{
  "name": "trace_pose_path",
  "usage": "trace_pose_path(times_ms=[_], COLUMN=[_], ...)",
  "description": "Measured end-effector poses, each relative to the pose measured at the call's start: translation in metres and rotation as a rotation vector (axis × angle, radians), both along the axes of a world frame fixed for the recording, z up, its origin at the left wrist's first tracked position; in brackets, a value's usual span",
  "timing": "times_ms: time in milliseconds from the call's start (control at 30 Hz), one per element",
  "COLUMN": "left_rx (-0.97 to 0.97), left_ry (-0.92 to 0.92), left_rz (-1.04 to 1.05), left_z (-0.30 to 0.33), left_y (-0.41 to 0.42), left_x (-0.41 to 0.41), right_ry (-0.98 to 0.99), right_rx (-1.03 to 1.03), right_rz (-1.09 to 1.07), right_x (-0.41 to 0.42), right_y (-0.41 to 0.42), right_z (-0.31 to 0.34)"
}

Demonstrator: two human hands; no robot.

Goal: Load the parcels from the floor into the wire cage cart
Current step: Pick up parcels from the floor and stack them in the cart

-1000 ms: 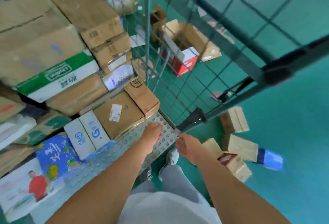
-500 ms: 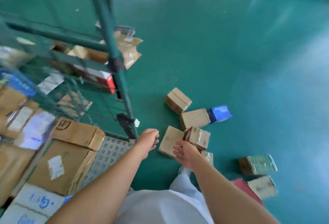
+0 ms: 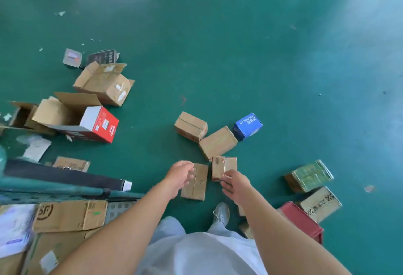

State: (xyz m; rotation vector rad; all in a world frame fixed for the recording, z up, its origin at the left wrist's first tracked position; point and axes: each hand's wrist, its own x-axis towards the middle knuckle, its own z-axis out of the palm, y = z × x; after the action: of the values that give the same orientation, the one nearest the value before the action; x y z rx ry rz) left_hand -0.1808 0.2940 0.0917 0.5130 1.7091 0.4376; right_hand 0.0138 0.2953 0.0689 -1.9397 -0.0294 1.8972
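The green floor (image 3: pixel 218 56) takes up most of the view and is far from cleared. At the near left, the wire cage cart (image 3: pixel 65 189) shows only its lower rail and perforated deck, already packed with cartons, among them a brown SF-marked box (image 3: pixel 69 215), so part of the loading is done. Much is left: opened, flapped cartons and a red-and-white box (image 3: pixel 99 123) lie at the far left, a red box (image 3: pixel 302 220) and a green-printed parcel (image 3: pixel 310 175) sit at the near right, and a cluster of small taped brown parcels lies in the middle beside a blue box (image 3: pixel 248 125). Both hands hang empty with fingers loosely spread, well clear of each other: the left hand (image 3: pixel 180 175) over a flat brown parcel (image 3: pixel 197 184), the right hand (image 3: pixel 235 184) just at a small barcode-labelled parcel (image 3: pixel 222 166), neither gripping yet.
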Motion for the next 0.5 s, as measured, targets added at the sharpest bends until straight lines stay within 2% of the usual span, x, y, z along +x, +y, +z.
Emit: trace_pose_path(times_ms=[500], left_rx=[-0.045], left_ry=[0.032], left_rz=[-0.114], left_z=[-0.011], left_y=[0.096], left_x=[0.018], right_ry=[0.042], right_rx=[-0.047], right_rz=[-0.084], right_x=[0.013], right_y=[0.085], right_z=[-0.005])
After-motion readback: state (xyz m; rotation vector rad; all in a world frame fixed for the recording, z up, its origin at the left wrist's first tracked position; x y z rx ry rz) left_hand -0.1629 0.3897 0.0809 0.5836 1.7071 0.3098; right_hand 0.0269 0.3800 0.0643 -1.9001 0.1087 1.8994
